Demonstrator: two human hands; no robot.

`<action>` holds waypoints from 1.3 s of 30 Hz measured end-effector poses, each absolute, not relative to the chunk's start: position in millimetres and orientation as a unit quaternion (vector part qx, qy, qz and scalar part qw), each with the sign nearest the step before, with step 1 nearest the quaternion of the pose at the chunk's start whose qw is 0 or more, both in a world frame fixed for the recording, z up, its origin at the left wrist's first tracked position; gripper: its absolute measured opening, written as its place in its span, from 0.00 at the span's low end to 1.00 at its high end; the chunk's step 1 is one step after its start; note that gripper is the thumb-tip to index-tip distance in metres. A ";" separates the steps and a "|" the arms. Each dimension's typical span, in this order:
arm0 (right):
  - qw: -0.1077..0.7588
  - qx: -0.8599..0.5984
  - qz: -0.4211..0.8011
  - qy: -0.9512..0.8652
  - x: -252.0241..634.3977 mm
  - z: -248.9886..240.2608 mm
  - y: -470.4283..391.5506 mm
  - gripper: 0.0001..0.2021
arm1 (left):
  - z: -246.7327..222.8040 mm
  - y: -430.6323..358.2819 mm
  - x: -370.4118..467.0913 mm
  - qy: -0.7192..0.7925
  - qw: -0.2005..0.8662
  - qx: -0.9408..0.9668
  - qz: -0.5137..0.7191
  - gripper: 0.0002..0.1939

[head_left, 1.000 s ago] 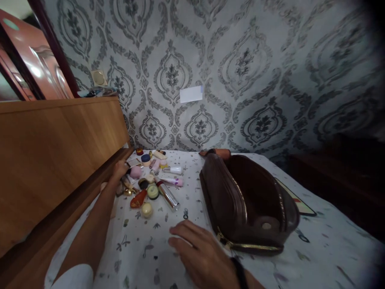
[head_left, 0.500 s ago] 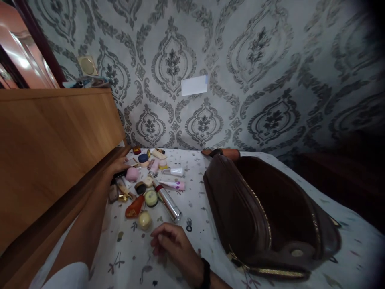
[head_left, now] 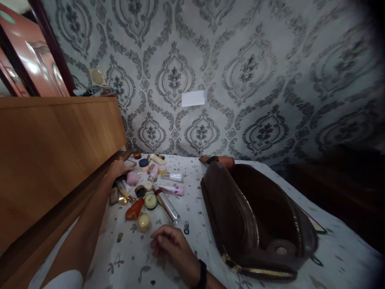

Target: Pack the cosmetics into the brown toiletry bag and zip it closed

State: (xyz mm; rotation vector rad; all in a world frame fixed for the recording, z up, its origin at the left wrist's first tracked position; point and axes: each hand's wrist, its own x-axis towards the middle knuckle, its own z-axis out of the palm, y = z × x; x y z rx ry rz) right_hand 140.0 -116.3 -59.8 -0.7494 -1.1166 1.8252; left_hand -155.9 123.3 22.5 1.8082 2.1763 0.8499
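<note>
My left hand (head_left: pixel 118 167) reaches to the far left edge of the cosmetics, beside a pink sponge-like item (head_left: pixel 132 178); its fingers are partly hidden and small, so what they hold is unclear. Near the front, my right hand (head_left: pixel 171 245) rests above the patterned sheet with fingers loosely curled and nothing visible in them. Close to it lie a round yellow item (head_left: pixel 143 222), a silver tube (head_left: pixel 168 206), a green-lidded jar (head_left: pixel 150 201) and an orange item (head_left: pixel 134 209). A dark blue-lidded jar (head_left: pixel 144 164) sits farther back.
A brown bag (head_left: pixel 222 208) stands unzipped on the right of the white patterned sheet (head_left: pixel 168 277). A wooden cabinet (head_left: pixel 60 140) borders the left side. Behind is a patterned wall with a white paper (head_left: pixel 193 98).
The view has shifted slightly. My left hand has moved a little farther back, along the cabinet side. My right hand stays about where it was.
</note>
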 end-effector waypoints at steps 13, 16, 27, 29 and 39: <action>0.493 -0.299 0.714 -0.397 154.4 -39.2 -116.1 0.26 | 18.5 -11.6 -51.7 0.392 0.604 0.426 0.548 0.31; 0.535 -0.315 0.670 -0.408 161.0 -35.8 -118.3 0.29 | 6.8 -40.2 -18.6 0.307 0.716 0.330 0.533 0.30; 0.571 -0.350 0.571 -0.475 180.4 -43.3 -121.9 0.31 | -20.2 -71.2 22.7 0.243 0.811 0.301 0.439 0.31; 0.567 -0.358 0.552 -0.495 181.4 -44.0 -121.3 0.31 | -22.6 -74.0 23.0 0.246 0.814 0.304 0.430 0.31; 0.553 -0.382 0.530 -0.517 183.3 -46.0 -119.5 0.31 | -30.5 -73.7 24.1 0.247 0.824 0.281 0.425 0.27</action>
